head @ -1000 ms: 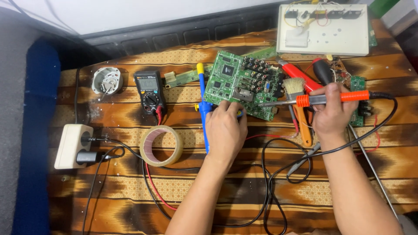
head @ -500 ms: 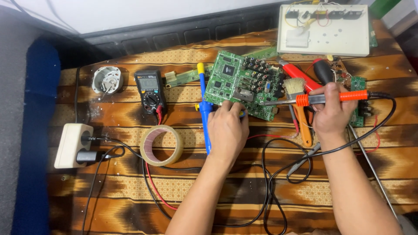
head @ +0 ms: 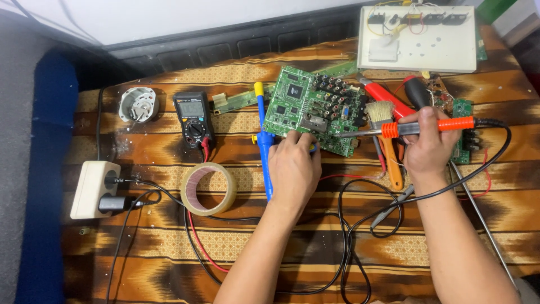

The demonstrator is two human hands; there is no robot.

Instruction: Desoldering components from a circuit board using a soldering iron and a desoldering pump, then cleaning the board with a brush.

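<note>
Head view, one entry per item.

Right hand point(head: 428, 147): fingers wrapped around the orange grip of a soldering iron point(head: 410, 128), held level, its metal tip reaching left to the near right part of the board.

Left hand point(head: 293, 166): knuckles up, fingers curled down at the near edge of the board, pressed to it. Whether it pinches solder wire or only steadies the board cannot be told; a small blue thing shows at the fingertips.

Green circuit board point(head: 313, 110): lies flat on the patterned cloth of the tabletop point(head: 169, 247), mid-frame, a row of dark connectors along its far right part.

Blue desoldering pump point(head: 263, 143): lies just left of the left hand, yellow cap pointing away.

Brush point(head: 380, 112), red-handled tool point(head: 388, 101): between board and right hand.

Multimeter point(head: 193, 117), tape roll point(head: 208, 188), white socket block point(head: 93, 188): well to the left.

Handling note, as a judgement: the joint wants a still board and a steady tip, so the left hand should keep its weight on the edge, clear of the hot metal. The black cable point(head: 360, 225) loops near the forearms; slack there should stay free so it cannot tug the iron.
</note>
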